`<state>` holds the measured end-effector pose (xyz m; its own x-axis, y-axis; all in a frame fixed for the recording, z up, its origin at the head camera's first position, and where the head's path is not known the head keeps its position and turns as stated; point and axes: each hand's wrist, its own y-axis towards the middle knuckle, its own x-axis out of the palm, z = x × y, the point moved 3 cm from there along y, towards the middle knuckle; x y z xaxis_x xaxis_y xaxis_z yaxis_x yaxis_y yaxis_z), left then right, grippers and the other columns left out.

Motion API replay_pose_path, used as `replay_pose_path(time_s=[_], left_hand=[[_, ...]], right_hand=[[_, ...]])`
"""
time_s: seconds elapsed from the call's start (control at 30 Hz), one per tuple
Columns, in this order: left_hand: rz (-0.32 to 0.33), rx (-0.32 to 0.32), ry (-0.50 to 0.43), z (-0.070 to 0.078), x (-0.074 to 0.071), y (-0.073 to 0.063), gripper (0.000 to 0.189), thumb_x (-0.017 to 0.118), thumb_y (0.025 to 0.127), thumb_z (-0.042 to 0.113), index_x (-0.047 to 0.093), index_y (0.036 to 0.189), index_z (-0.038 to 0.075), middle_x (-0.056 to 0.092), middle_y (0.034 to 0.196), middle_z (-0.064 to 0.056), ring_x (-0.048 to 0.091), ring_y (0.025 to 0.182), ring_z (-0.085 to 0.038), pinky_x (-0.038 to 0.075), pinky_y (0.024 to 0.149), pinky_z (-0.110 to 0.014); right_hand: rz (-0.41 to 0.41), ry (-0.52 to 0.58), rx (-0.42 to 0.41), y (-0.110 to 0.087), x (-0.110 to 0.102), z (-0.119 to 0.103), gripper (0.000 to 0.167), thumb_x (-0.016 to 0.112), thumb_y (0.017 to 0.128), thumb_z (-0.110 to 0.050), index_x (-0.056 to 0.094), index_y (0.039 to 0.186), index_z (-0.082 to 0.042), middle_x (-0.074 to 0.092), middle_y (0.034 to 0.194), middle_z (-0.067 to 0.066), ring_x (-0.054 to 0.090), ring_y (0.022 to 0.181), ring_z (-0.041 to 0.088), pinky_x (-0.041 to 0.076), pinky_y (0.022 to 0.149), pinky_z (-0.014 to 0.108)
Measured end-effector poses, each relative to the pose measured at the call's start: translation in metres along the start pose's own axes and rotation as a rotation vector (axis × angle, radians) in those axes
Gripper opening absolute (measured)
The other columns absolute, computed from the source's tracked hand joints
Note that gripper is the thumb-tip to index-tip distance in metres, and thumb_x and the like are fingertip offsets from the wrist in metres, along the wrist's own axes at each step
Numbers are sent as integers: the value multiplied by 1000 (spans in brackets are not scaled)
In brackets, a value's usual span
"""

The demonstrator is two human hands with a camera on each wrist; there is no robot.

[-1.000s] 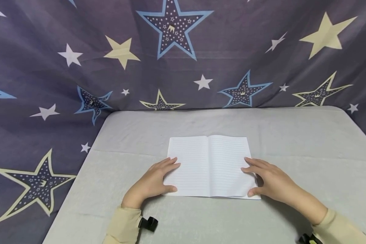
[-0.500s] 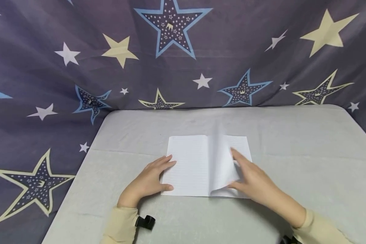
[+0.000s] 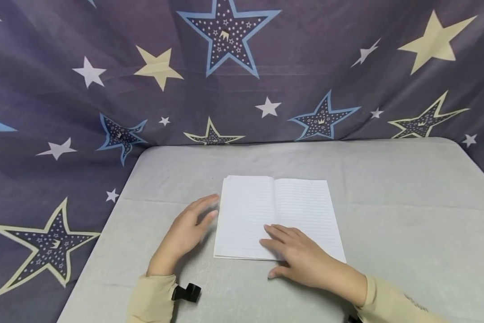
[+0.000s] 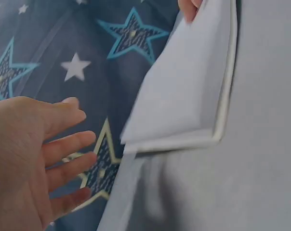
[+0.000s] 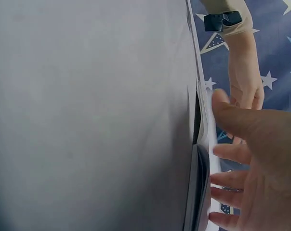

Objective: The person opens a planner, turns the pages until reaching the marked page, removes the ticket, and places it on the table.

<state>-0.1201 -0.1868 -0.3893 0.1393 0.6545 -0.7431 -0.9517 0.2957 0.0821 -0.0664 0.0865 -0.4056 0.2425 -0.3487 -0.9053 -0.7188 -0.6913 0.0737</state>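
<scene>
One paper notebook lies spread, two ruled rectangular pages showing; left hand beside it, right hand over its near edge, all fingers released.

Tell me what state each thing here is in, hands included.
Notebook: lying open, lined pages showing.
Left hand: relaxed, gripping nothing, beside the notebook.
Right hand: spread over the notebook's near edge; contact unclear.
Grey surface: faintly creased.
Starry cloth: hanging, slightly wrinkled.
Black device: strapped at the left wrist.
</scene>
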Motion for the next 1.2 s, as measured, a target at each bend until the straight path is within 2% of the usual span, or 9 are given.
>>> replay_pose_path(time_s=[0.13,0.23,0.3,0.4,0.6,0.7,0.87,1.1,1.2], left_hand=[[-105,79,62,6,20,1,56,69,94,27,52,145,13,43,153,-6,36,142,-29,28,115,-51],[-228,92,135,6,33,0,71,78,86,29,49,147,10,35,157,-9,30,145,-32,26,115,-55],[-267,84,163,6,38,-1,76,82,80,29,49,146,9,34,158,-10,28,145,-33,26,115,-57],[-280,76,175,4,38,-2,80,85,76,27,50,146,8,35,158,-10,28,145,-33,25,114,-57],[-292,72,171,0,37,-2,82,85,76,29,49,146,8,35,158,-9,27,146,-32,25,115,-57],[-283,68,165,-2,36,-2,81,85,76,29,49,146,8,36,157,-8,28,146,-32,25,115,-57],[-271,69,157,-4,33,-3,81,86,76,27,50,146,7,36,157,-9,28,146,-32,25,115,-57],[-265,62,160,-3,33,-2,82,86,75,26,50,146,8,36,157,-9,28,146,-32,25,115,-57],[-271,51,159,-3,34,-2,82,86,75,26,50,146,8,36,158,-8,28,146,-32,24,115,-57]], right_hand=[[7,15,-2,-4,-1,4,67,75,83,-45,59,138,-9,42,153,14,38,140,32,35,111,53],[68,19,13,-9,-9,16,67,79,81,-42,60,136,-10,45,150,14,43,137,34,37,109,54],[110,13,18,-17,-17,28,66,81,79,-39,61,135,-9,47,148,16,45,134,36,38,108,55],[142,18,29,-33,-28,49,67,84,76,-33,61,134,-7,47,147,19,46,132,39,39,106,57],[69,70,140,-66,-42,89,79,88,70,-30,57,139,-6,41,152,20,38,136,44,35,105,62],[61,52,140,-73,-42,100,84,88,67,-35,57,139,-6,41,152,20,37,136,45,36,102,62],[80,18,133,-73,-42,102,84,86,66,-43,60,137,-9,43,151,17,38,136,44,37,101,63],[156,-70,156,-69,-41,95,68,85,71,-40,66,130,-11,50,146,15,45,131,41,40,101,61],[190,-76,191,-67,-41,93,73,86,71,-39,63,133,-8,49,145,19,47,129,44,40,100,62]])
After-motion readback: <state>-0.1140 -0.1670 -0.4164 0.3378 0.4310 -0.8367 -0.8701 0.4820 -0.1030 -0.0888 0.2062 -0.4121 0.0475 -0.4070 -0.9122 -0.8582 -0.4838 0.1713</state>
